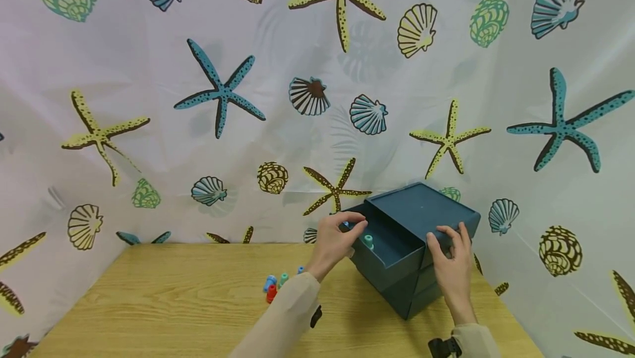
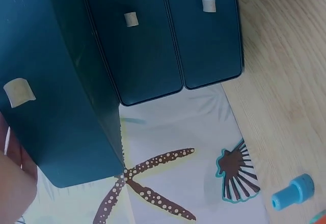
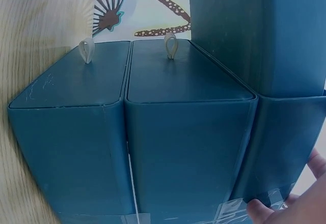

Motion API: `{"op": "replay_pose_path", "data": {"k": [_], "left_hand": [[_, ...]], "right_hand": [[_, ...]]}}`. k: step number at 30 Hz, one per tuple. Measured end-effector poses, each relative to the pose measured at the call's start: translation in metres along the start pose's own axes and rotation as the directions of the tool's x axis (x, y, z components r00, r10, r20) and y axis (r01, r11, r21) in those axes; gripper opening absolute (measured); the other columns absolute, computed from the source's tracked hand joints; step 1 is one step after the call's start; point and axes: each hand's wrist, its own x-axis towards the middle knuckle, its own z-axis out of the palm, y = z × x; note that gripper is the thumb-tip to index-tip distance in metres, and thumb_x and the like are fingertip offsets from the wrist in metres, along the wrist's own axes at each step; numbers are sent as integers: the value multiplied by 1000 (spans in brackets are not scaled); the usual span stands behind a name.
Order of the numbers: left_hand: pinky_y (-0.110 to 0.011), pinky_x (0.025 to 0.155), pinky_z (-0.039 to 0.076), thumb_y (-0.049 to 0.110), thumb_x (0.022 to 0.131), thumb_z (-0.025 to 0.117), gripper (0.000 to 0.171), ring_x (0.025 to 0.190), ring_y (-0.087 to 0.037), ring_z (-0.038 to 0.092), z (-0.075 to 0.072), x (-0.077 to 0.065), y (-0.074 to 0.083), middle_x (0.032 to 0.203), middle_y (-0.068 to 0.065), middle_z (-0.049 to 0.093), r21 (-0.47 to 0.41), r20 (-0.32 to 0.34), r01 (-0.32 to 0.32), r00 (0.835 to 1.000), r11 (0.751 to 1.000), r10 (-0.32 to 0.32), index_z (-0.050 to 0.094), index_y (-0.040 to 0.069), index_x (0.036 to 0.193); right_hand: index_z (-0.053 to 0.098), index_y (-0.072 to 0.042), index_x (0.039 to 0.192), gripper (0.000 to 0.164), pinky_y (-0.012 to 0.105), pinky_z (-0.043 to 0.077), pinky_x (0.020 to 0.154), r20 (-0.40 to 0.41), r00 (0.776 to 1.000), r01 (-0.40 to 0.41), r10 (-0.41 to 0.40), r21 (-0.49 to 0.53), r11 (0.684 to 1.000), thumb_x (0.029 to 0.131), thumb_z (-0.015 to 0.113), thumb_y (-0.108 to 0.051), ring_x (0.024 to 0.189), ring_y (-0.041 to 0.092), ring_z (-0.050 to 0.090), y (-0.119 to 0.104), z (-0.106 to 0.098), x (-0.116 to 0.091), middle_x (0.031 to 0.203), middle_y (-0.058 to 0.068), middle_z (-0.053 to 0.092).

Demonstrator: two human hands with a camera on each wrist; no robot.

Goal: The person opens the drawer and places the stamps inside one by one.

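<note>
A dark blue drawer box (image 1: 421,209) stands on the table with its top drawer (image 1: 401,263) pulled out. Over that drawer is my left hand (image 1: 331,241), thumb and index finger bent toward each other with nothing visible between the tips. Below the fingertips a green peg-like piece (image 1: 369,241) sits in the drawer; a bit of blue shows behind the hand, unclear what. My right hand (image 1: 453,267) touches the near upper edge of the box, fingers spread. In the right wrist view, its thumb (image 3: 259,211) presses near clear tape at the top section.
Left of the box lie several small pieces: a blue one (image 1: 270,283), a red one (image 1: 271,293) and a green one (image 1: 283,279). Two lower drawers (image 2: 147,56) are closed, each with a pale pull tab. A shell-and-starfish curtain (image 1: 278,143) hangs behind the wooden table (image 1: 163,297).
</note>
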Motion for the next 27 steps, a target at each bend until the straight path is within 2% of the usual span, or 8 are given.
{"op": "replay_pose_path", "data": {"k": [6,12,17,21,27], "left_hand": [[-35,87,55,20,91,71,13,98,-16,68,-8,-4,-2,102,0,75,59,-5,-31,999,998,31,76,15,102],[-42,97,51,15,90,73,11,110,-19,65,-14,-11,-5,113,-6,72,84,-9,-92,996,992,93,76,12,100],[-47,102,46,19,88,74,14,120,-21,59,-17,-19,-7,124,-3,67,97,-15,-99,995,990,101,76,15,102],[-49,96,50,19,88,75,18,120,-24,57,-17,-27,-10,130,-6,62,91,-30,-80,996,993,83,75,12,104],[-40,83,54,17,87,76,19,112,-23,58,-18,-36,-17,129,-10,61,75,-50,-35,998,997,39,75,13,105]], "right_hand": [[56,-10,130,44,57,23,117,-2,1000,5,-5,2,1000,96,61,-38,151,35,11,0,1,0,166,4,6],[56,-10,129,43,58,24,116,-6,1000,6,-6,-7,1000,97,61,-38,151,35,11,1,1,0,166,4,6],[56,-10,130,44,58,24,116,-3,1000,-1,1,-3,1000,97,61,-38,151,35,12,0,0,-2,166,5,6],[56,-9,129,43,57,24,116,-7,1000,0,0,3,1000,97,62,-37,151,35,12,-1,-1,-3,166,5,6],[56,-9,130,44,58,24,116,2,1000,1,-1,6,1000,97,61,-38,151,35,12,-2,0,-2,166,5,5]]}}
